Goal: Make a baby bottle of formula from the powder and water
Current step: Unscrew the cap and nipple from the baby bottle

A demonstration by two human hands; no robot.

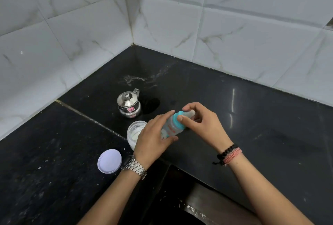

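Observation:
A clear baby bottle (171, 127) with a teal collar is tilted above the black counter, teat pointing right. My left hand (153, 140) grips its body. My right hand (201, 124) has its thumb and fingers curled round the teal collar and the teat. An open clear jar of white powder (134, 131) stands just left of my left hand, partly hidden by it. Its white lid (109, 161) lies on the counter in front of it. A small steel pot (128, 103) with a lid and a handle stands behind the jar.
The black stone counter (234, 116) meets white marbled tile walls in a corner at the back. A dark sink basin (189, 206) drops away at the near edge between my forearms. White powder smears mark the counter behind the pot.

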